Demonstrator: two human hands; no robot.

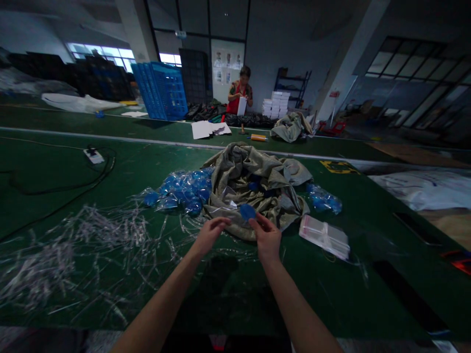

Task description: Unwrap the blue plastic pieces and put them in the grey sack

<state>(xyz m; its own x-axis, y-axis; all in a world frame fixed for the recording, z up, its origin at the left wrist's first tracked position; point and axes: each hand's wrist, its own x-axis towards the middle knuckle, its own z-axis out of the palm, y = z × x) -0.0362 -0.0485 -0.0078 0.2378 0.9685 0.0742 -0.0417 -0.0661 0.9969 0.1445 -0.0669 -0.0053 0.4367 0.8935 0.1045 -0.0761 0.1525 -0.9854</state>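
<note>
We find the blue disc [247,212] at the fingertips of the right hand [268,238], whose grip is narrow, pinching the disc by its right edge. The disc lies ahead and to the left of that palm, in front of the grey-green sack [235,169] on the table [342,299]. It looks near-round; we make out no clear long axis.

The left hand [211,234] is near but apart from the disc, on its left, fingers pointing toward it. Clear film shows just beyond those fingertips; we cannot tell whether its grip holds any. The right hand is the nearer one, being in contact.

Beside the sack we log wrapped blue pieces [182,190] to the left and a banded stack of clear bags [326,237] to the right.

Writing: the yellow sheet [340,167] bears dark marks, illegible to us. No brand could be read.
</note>
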